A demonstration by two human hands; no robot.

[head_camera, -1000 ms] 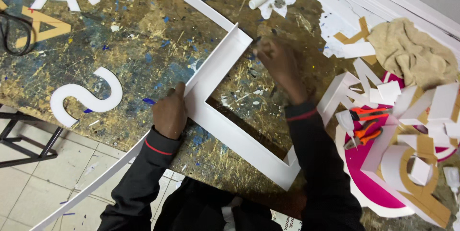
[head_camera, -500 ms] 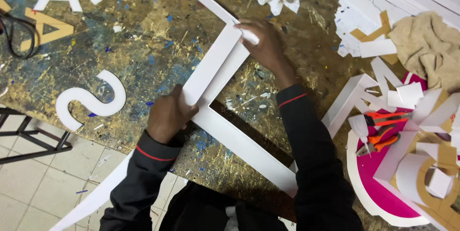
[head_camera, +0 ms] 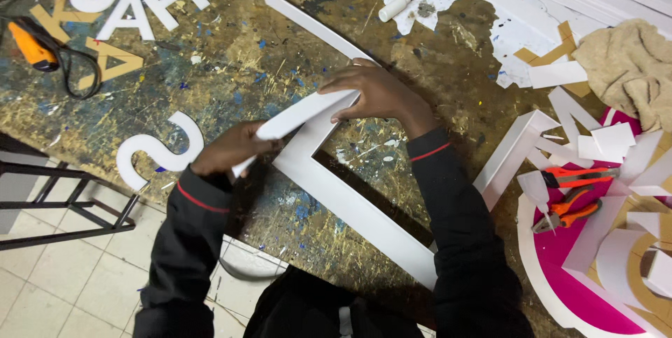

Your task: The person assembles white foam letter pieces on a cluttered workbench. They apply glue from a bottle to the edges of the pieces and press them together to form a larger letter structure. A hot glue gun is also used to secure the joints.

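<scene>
Two hands grip one white strip point(head_camera: 308, 115) above the paint-flecked workbench point(head_camera: 231, 51): left hand point(head_camera: 234, 149) fingers clamped on its lower end, right hand point(head_camera: 378, 93) fingers pressed along its upper end; orange pliers point(head_camera: 570, 212) lie well apart

A long white strip point(head_camera: 302, 115), folded into an angle, lies tilted across the paint-splattered table point(head_camera: 231, 51).
</scene>
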